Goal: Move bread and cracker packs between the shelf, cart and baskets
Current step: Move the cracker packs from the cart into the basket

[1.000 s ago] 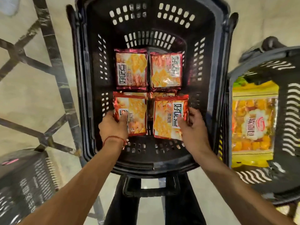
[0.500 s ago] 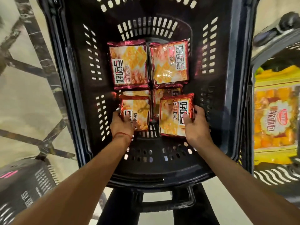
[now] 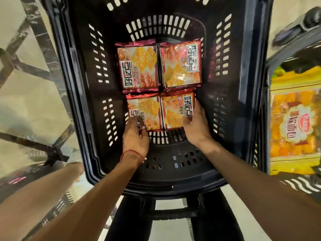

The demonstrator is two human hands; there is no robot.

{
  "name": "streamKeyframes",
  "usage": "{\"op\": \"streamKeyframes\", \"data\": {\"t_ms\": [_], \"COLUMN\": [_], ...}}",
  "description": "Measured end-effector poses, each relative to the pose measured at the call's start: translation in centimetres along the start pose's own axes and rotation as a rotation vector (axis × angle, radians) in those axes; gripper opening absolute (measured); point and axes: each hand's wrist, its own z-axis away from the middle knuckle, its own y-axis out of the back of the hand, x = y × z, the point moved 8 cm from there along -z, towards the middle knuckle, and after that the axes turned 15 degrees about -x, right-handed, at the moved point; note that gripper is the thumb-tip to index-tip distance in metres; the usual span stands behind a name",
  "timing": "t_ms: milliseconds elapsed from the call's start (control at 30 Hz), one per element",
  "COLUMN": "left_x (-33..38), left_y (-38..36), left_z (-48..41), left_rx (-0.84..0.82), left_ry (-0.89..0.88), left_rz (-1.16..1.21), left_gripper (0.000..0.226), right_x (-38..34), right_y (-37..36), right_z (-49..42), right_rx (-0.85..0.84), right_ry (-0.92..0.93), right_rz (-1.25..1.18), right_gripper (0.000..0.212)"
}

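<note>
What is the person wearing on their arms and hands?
The left forearm and right forearm are bare, with no sleeves in view and no gloves. The left hand has a thin red string bracelet around its wrist. The right hand shows no bracelet, watch or ring that I can see.
</note>
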Motion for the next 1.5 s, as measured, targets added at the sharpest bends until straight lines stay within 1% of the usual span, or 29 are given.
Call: {"op": "streamKeyframes", "data": {"t_ms": [33, 100, 200, 333, 433, 533, 633, 733, 867, 1033, 1167, 1300, 1367, 1500], "left_x": [0.5, 1.8, 5.2, 10.7, 14.5, 18.3, 21.0, 23.1, 24.5, 25.0, 24.4, 24.1, 24.2, 25.6], "left_y": [0.0, 0.3, 1.3, 3.5, 5.1, 5.8, 5.8, 5.2, 4.3, 2.7, 0.9, -0.6, -1.7, -4.2], "left_z": [0.8, 2.5, 6.7, 14.4, 20.3, 26.5, 31.7, 36.6, 41.9, 47.0, 50.0, 52.4, 53.0, 54.0], "left_rx": [-0.021, -0.050, -0.062, -0.002, 0.043, 0.103, 0.153, 0.185, 0.236, 0.256, 0.243, 0.233, 0.206, 0.204], "left_ry": [-0.007, -0.046, -0.130, -0.179, -0.214, -0.275, -0.313, -0.376, -0.438, -0.508, -0.600, -0.655, -0.664, -0.745], "left_rz": [-0.046, -0.178, -0.446, -0.744, -0.840, -0.918, -1.001, -1.068, -1.156, -1.238, -1.315, -1.369, -1.416, -1.465], "left_gripper": [0.057, 0.055, 0.054, 0.058, 0.059, 0.059, 0.060, 0.062, 0.066, 0.067, 0.067, 0.068, 0.069, 0.068], "right_x": [-0.4, -1.5, -4.1, -8.8, -11.7, -13.7, -14.4, -14.2, -13.3, -11.2, -7.6, -4.3, -2.7, 0.5], "right_y": [0.1, 0.6, 2.1, 5.4, 8.4, 11.9, 14.5, 17.0, 19.6, 21.2, 21.1, 21.1, 21.1, 22.2], "right_z": [1.0, 3.5, 8.8, 17.5, 23.8, 29.9, 34.9, 39.3, 44.6, 51.0, 55.4, 59.4, 60.6, 61.3], "right_rx": [0.006, -0.005, 0.014, 0.082, 0.131, 0.215, 0.295, 0.328, 0.373, 0.536, 0.612, 0.722, 0.740, 0.722], "right_ry": [0.019, 0.065, 0.149, 0.289, 0.341, 0.371, 0.402, 0.385, 0.362, 0.395, 0.314, 0.282, 0.270, 0.195], "right_rz": [0.041, 0.136, 0.371, 0.674, 0.829, 0.890, 0.932, 1.007, 0.999, 0.919, 0.890, 0.843, 0.820, 0.794], "right_gripper": [0.079, 0.075, 0.065, 0.062, 0.063, 0.062, 0.063, 0.065, 0.069, 0.068, 0.068, 0.067, 0.067, 0.068]}}
